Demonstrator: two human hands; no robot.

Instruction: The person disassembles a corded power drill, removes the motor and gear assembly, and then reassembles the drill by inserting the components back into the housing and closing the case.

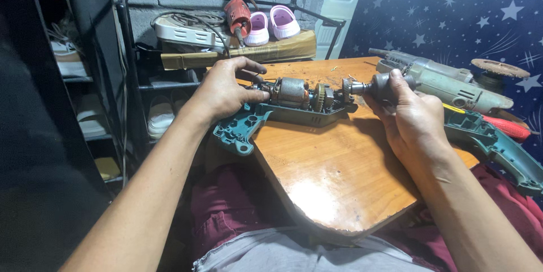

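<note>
A glossy orange-brown wooden table is seen; an opened teal drill housing is laid at its far-left edge, a grey-green angle grinder at its far right.

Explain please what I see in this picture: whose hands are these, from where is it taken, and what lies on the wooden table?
A camera on a person's head looks down at their own two bare hands. On the wooden table lies an opened electric drill: a teal housing half with the motor armature and gears inside. The left hand steadies the motor end; the right hand grips the grey chuck. At the right lie the other teal housing half and an angle grinder. Behind stands a shelf with pink shoes.
</note>
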